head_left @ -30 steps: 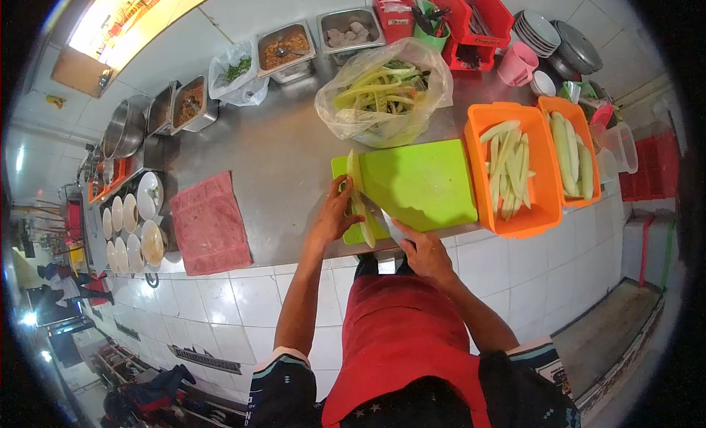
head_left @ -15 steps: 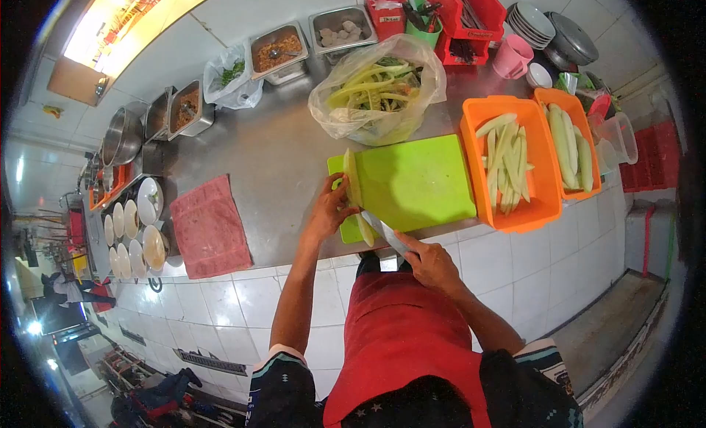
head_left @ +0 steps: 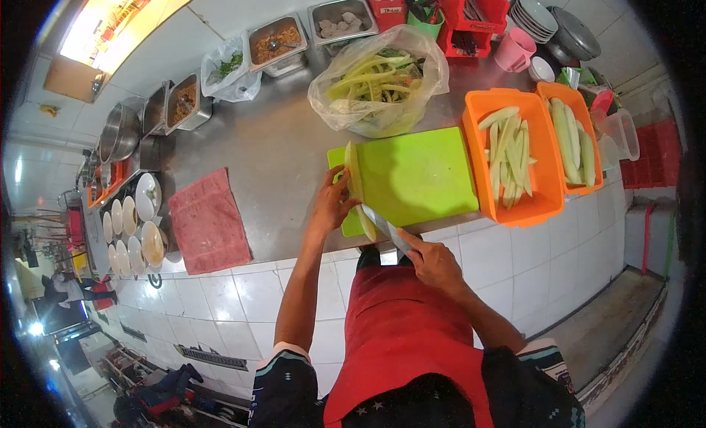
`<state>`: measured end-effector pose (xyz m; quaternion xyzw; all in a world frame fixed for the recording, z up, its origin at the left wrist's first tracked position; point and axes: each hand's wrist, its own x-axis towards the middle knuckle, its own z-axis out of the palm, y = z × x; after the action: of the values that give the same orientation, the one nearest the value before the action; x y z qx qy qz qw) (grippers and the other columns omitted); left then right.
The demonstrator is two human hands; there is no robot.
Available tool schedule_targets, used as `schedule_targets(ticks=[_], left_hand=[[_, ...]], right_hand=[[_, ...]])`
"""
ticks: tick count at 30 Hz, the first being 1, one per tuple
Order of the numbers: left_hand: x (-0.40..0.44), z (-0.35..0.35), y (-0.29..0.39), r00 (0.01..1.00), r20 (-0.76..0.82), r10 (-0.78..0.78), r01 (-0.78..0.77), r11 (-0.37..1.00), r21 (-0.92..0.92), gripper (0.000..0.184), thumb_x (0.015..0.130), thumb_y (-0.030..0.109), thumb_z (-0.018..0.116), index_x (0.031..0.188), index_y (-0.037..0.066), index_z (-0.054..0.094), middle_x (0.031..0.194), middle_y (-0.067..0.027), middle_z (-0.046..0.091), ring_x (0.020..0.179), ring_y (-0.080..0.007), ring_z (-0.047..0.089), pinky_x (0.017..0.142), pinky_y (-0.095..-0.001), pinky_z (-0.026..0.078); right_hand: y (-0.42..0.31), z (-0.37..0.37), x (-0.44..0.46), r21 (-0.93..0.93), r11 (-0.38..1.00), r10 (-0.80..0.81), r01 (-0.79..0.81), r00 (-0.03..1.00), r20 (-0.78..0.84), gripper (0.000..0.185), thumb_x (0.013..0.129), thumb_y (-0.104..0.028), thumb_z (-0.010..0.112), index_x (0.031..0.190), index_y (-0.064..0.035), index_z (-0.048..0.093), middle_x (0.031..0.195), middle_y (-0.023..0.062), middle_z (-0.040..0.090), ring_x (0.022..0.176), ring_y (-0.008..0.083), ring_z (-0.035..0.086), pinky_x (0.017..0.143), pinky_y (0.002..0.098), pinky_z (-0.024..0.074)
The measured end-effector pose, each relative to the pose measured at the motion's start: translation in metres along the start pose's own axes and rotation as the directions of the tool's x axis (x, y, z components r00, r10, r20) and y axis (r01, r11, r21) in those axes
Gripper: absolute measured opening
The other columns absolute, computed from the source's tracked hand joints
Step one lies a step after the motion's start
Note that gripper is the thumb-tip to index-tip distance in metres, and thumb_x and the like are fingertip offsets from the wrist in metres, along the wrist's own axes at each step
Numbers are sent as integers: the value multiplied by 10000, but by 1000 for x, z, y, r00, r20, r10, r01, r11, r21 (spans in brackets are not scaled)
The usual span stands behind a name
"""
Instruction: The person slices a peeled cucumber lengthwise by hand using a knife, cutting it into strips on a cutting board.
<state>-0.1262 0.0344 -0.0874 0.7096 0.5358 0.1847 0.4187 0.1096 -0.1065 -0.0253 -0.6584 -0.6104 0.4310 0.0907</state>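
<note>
A long pale-green vegetable piece (head_left: 354, 172) lies lengthwise near the left edge of the green cutting board (head_left: 426, 174). My left hand (head_left: 335, 201) grips it from the left side, fingers curled against it. In my right hand (head_left: 434, 262) is a knife (head_left: 387, 227), its blade slanting up and left so that the tip meets the vegetable beside my left fingers. To the right of the board, an orange tub (head_left: 544, 201) holds several peeled strips, and a second orange tub (head_left: 576, 97) holds thicker peeled pieces.
Behind the board is a plastic bag (head_left: 434, 75) of peelings. A red cloth (head_left: 209, 222) lies to the left, near several bowls (head_left: 152, 244). Steel trays (head_left: 279, 64) line the back wall; a pink mug (head_left: 515, 50) and red bins (head_left: 474, 20) stand at the back right.
The view has shifted slightly. The knife and my right hand have moved a little relative to the vegetable, and my left hand still grips it.
</note>
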Motion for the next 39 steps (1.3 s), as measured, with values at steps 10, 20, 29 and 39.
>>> schedule_targets(ticks=[10,20,29,39], left_hand=[[-2,5,1,1000,12,-22,21,996,91,916,685,36,837,1465,-7,358,1509,-160,316,1018,-282,655,893,-373,556],[-4,8,-1,999,-12,35,-33,993,113,960,663,48,852,1473,-10,339,1531,-168,280,1177,-338,568,948,-366,528],[0,32,3,960,-278,-12,39,995,91,663,734,61,786,1328,-37,509,1275,-201,507,858,-286,626,784,-367,531],[11,43,-13,833,-552,-32,91,993,79,311,809,91,703,1089,-43,678,862,-174,629,749,-291,638,681,-389,508]], right_hand=[[-1,-6,-16,3,999,41,-41,999,13,518,913,-153,588,1407,-278,501,819,264,653,759,443,645,696,515,505],[9,-9,-32,-33,999,38,-37,998,51,518,905,-167,603,1401,-282,508,771,236,652,699,432,641,649,511,504],[16,-18,-41,-94,996,2,9,993,116,491,936,-241,548,1416,-322,479,856,227,677,761,422,664,714,531,529],[30,-14,-44,12,1000,7,-9,989,147,514,924,-254,566,1423,-333,469,865,250,674,814,430,661,779,516,520]])
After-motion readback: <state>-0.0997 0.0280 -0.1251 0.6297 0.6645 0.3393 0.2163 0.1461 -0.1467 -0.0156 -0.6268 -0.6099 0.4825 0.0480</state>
